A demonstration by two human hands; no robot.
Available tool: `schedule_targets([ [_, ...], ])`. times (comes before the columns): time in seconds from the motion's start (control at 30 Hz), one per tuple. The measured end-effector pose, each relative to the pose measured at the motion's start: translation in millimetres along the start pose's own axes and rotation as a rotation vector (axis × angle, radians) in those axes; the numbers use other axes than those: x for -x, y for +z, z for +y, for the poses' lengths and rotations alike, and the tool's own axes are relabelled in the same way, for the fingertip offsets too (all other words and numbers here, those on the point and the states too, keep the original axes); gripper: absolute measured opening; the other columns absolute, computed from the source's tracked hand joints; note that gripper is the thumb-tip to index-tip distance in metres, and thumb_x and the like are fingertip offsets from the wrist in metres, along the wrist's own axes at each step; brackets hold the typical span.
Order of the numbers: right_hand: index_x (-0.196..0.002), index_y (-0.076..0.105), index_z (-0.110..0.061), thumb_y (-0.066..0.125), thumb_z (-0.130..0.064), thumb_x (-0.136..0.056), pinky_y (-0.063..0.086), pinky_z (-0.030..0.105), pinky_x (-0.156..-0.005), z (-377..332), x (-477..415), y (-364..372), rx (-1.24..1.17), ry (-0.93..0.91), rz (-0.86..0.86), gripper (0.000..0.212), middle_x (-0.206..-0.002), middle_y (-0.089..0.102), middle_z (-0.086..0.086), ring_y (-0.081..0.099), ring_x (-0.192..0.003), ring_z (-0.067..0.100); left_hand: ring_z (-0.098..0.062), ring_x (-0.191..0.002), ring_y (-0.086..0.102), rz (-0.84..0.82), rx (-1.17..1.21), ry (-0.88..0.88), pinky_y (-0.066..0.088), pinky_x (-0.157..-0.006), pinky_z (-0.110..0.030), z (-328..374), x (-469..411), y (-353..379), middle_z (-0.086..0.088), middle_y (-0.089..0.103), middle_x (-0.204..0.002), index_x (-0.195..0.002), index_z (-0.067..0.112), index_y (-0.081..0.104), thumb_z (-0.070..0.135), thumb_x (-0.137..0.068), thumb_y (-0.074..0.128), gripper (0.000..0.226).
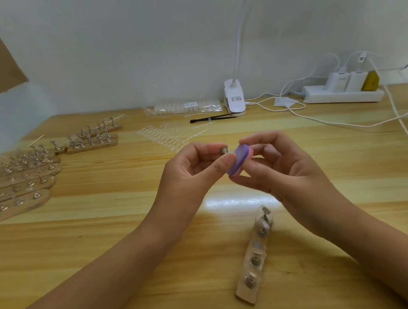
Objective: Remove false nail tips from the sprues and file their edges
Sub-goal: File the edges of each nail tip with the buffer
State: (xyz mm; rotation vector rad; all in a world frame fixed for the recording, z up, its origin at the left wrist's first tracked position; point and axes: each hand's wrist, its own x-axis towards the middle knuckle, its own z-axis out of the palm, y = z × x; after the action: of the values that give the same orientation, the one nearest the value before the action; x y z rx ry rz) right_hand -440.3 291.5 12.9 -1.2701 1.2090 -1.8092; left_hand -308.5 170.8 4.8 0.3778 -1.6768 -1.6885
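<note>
My left hand (192, 168) pinches a small metal nail stand (223, 151) between thumb and fingers; a clear nail tip on it is mostly hidden by the thumb. My right hand (276, 168) grips a small purple and pink oval file block (239, 161), its purple face pressed against the tip beside my left thumb. Both hands hover above the wooden table (145, 234). Clear sprues of nail tips (163, 137) lie flat further back, left of centre.
A wooden strip with metal stands (255, 255) lies below my right hand. Several more strips with stands (25, 174) fill the left side. At the back are a bag of tips (186, 106), a black brush (212, 119), a clip lamp (234, 99) and a power strip (343, 93) with cables.
</note>
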Motion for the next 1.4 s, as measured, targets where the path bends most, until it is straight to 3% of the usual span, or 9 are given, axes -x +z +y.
schedule_targets([
  [0.4, -0.111, 0.061, -0.013, 0.066, -0.020, -0.079, 0.056, 0.027, -0.085, -8.5, -3.4, -5.8, 0.028, -0.099, 0.166, 0.034, -0.094, 0.069, -0.001, 0.069, -0.093, 0.015, 0.001, -0.085, 0.068, 0.022, -0.003, -0.043, 0.050, -0.077, -0.011, -1.3, -0.5, 0.8, 0.013, 0.072, -0.084, -0.104, 0.015, 0.070, 0.033, -0.072, 0.075, 0.037],
  [0.5, -0.115, 0.061, -0.012, 0.063, -0.014, -0.083, 0.054, 0.027, -0.087, -7.0, -1.9, -3.2, 0.094, -0.075, 0.060, 0.031, -0.096, 0.071, 0.002, 0.070, -0.095, 0.016, -0.001, -0.086, 0.068, 0.003, -0.020, -0.026, 0.050, -0.077, -0.012, -0.5, 1.5, 2.1, 0.010, 0.073, -0.087, -0.104, 0.012, 0.070, 0.032, -0.073, 0.074, 0.038],
  [0.67, -0.118, 0.064, -0.016, 0.061, -0.012, -0.087, 0.053, 0.031, -0.093, -6.4, -1.3, -2.3, 0.157, -0.134, 0.060, 0.031, -0.101, 0.070, 0.011, 0.067, -0.104, 0.019, -0.004, -0.089, 0.069, 0.000, -0.037, -0.019, 0.051, -0.078, -0.012, 0.6, 2.3, 1.6, 0.005, 0.075, -0.093, -0.104, 0.012, 0.070, 0.032, -0.073, 0.075, 0.037],
  [0.83, -0.117, 0.067, -0.022, 0.061, -0.016, -0.087, 0.051, 0.023, -0.091, -5.5, 0.3, -1.9, 0.233, -0.111, 0.029, 0.031, -0.110, 0.071, 0.001, 0.064, -0.107, 0.014, -0.005, -0.091, 0.070, 0.020, -0.068, -0.014, 0.051, -0.078, -0.013, 1.2, 0.7, 0.7, 0.005, 0.075, -0.094, -0.102, 0.014, 0.071, 0.034, -0.072, 0.075, 0.037],
  [1.0, -0.116, 0.068, -0.016, 0.059, -0.017, -0.087, 0.050, 0.019, -0.090, -5.5, -1.2, -3.7, 0.390, -0.085, -0.022, 0.030, -0.113, 0.067, 0.003, 0.063, -0.110, 0.013, -0.006, -0.093, 0.070, 0.032, -0.069, -0.007, 0.051, -0.078, -0.013, 2.4, 0.8, -1.5, 0.002, 0.075, -0.098, -0.106, 0.012, 0.070, 0.032, -0.074, 0.075, 0.038],
  [1.1, -0.116, 0.068, -0.019, 0.059, -0.016, -0.088, 0.049, 0.019, -0.090, -6.0, -1.7, -7.5, 0.357, -0.099, 0.020, 0.029, -0.114, 0.067, 0.002, 0.063, -0.109, 0.012, -0.003, -0.088, 0.070, 0.028, -0.083, 0.021, 0.051, -0.076, -0.011, 4.8, -0.1, -2.3, 0.008, 0.075, -0.092, -0.103, 0.014, 0.070, 0.031, -0.073, 0.075, 0.035],
  [1.2, -0.118, 0.067, -0.018, 0.057, -0.014, -0.091, 0.049, 0.018, -0.092, -6.5, -1.3, -6.6, 0.369, -0.164, -0.023, 0.029, -0.117, 0.065, 0.002, 0.062, -0.112, 0.014, -0.009, -0.089, 0.070, 0.000, -0.131, 0.068, 0.053, -0.079, -0.017, 6.4, 1.8, -1.3, 0.002, 0.075, -0.093, -0.101, 0.016, 0.070, 0.032, -0.073, 0.077, 0.032],
  [1.33, -0.116, 0.068, -0.017, 0.059, -0.013, -0.089, 0.050, 0.023, -0.091, -0.1, -3.5, -12.0, 0.401, -0.045, 0.001, 0.029, -0.111, 0.069, 0.002, 0.064, -0.108, 0.012, -0.010, -0.089, 0.070, 0.005, -0.157, 0.095, 0.053, -0.080, -0.018, 8.2, 2.1, -3.2, 0.002, 0.074, -0.093, -0.099, 0.018, 0.070, 0.032, -0.074, 0.077, 0.030],
  [1.4, -0.116, 0.067, -0.019, 0.059, -0.015, -0.089, 0.050, 0.021, -0.089, -1.6, -2.6, -12.2, 0.306, -0.090, 0.033, 0.029, -0.109, 0.071, -0.003, 0.065, -0.106, 0.011, -0.011, -0.091, 0.070, 0.005, -0.198, 0.129, 0.055, -0.083, -0.022, 8.7, 1.5, -4.5, 0.002, 0.074, -0.094, -0.099, 0.020, 0.070, 0.034, -0.074, 0.077, 0.030],
])
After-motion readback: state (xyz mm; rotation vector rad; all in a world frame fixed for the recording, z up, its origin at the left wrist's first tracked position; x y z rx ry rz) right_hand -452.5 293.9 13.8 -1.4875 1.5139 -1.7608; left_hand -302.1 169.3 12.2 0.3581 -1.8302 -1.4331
